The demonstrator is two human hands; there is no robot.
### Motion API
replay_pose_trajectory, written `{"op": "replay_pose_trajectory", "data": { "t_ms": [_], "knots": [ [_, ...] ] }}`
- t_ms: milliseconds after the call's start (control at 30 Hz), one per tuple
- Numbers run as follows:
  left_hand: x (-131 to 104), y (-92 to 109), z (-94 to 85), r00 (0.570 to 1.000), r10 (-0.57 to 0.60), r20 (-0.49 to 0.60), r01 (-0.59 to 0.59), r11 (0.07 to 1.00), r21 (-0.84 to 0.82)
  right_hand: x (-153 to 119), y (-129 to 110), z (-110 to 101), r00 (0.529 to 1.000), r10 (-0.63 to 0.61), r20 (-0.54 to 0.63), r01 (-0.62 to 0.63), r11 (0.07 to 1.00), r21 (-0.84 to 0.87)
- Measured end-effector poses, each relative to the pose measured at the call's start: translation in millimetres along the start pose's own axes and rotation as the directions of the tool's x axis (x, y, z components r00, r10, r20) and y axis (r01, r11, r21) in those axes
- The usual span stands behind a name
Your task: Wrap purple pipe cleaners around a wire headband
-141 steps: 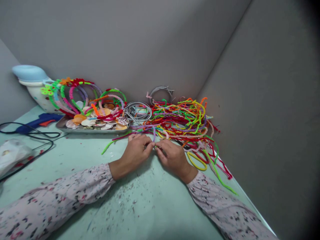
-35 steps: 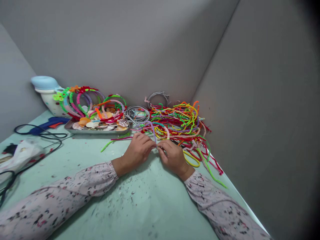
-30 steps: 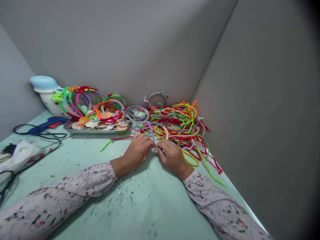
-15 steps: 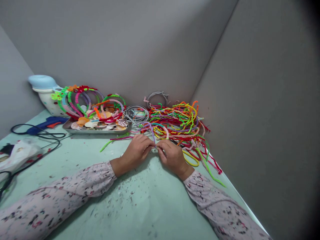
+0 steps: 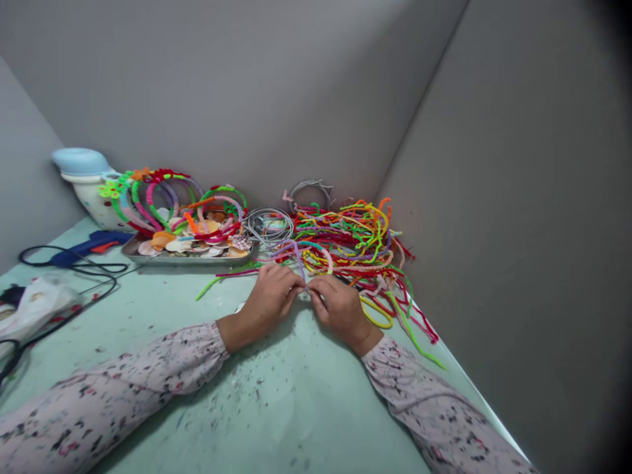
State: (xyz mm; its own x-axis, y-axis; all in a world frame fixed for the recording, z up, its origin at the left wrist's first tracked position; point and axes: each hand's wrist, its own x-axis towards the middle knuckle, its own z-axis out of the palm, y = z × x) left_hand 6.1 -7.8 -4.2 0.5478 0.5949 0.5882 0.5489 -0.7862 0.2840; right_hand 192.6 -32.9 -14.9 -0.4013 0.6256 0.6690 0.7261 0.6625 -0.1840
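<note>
Both hands meet fingertip to fingertip over the middle of the table. My left hand (image 5: pixel 271 296) is closed in a pinch on a purple pipe cleaner (image 5: pixel 299 260), which rises from between the fingers and bends over toward the pile behind. My right hand (image 5: pixel 340 306) pinches the same strand close beside the left fingertips. An arc wrapped in teal, white and pink (image 5: pixel 326 253) curves up behind the right hand; whether it joins the purple piece is hidden. Just beyond the hands lies a heap of coloured pipe cleaners (image 5: pixel 355 230).
At the back left, a metal tray (image 5: pixel 187 261) carries seashells and several wrapped hoops (image 5: pixel 158 197). Coils of grey wire (image 5: pixel 269 226) lie beside it. Farther left are a blue glue gun (image 5: pixel 89 247), its black cable (image 5: pixel 111 283), a blue-lidded container (image 5: pixel 89 187) and a white plastic bag (image 5: pixel 42 303).
Very little differs: the fingertips have shifted slightly around the purple pipe cleaner, and the whole view has moved a touch. Both hands keep their pinch.
</note>
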Motion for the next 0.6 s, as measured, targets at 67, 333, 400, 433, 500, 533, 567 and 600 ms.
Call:
{"op": "replay_pose_trajectory", "data": {
  "t_ms": [67, 333, 400, 433, 500, 533, 567, 600],
  "knots": [
    [-0.2, -0.2, 0.9, 1.000, 0.003, 0.011, -0.003, 1.000, 0.018, 0.4, -0.7, -0.4, 1.000, -0.005, 0.001, 0.005, 1.000, -0.005],
    [-2.1, -3.9, 5.2, 0.998, -0.024, 0.064, 0.028, 0.998, -0.053, -0.9, -2.3, -0.7, 1.000, -0.009, 0.029, 0.009, 1.000, 0.001],
    [-2.0, -4.5, 5.9, 0.998, -0.025, 0.058, 0.028, 0.998, -0.051, -0.7, -1.9, -0.5, 1.000, -0.003, 0.025, 0.003, 1.000, -0.003],
    [-2.0, -4.7, 6.2, 0.998, -0.024, 0.051, 0.027, 0.999, -0.043, -0.5, -1.8, -0.5, 1.000, 0.000, 0.022, 0.000, 1.000, -0.002],
    [-1.8, -4.9, 6.8, 0.999, -0.023, 0.039, 0.023, 1.000, -0.018, 0.2, -1.6, -0.5, 1.000, 0.002, 0.019, -0.002, 1.000, 0.003],
    [-1.7, -4.9, 7.0, 0.999, -0.021, 0.034, 0.021, 1.000, -0.005, 0.5, -1.6, -0.6, 1.000, 0.002, 0.022, -0.002, 1.000, 0.007],
    [-1.6, -4.8, 7.0, 0.999, -0.021, 0.030, 0.021, 1.000, 0.006, 0.7, -1.7, -0.8, 1.000, 0.001, 0.028, -0.001, 1.000, 0.009],
    [-1.6, -4.6, 6.8, 0.999, -0.023, 0.029, 0.023, 1.000, 0.015, 0.8, -1.9, -0.9, 0.999, 0.002, 0.035, -0.002, 1.000, 0.009]
  ]
}}
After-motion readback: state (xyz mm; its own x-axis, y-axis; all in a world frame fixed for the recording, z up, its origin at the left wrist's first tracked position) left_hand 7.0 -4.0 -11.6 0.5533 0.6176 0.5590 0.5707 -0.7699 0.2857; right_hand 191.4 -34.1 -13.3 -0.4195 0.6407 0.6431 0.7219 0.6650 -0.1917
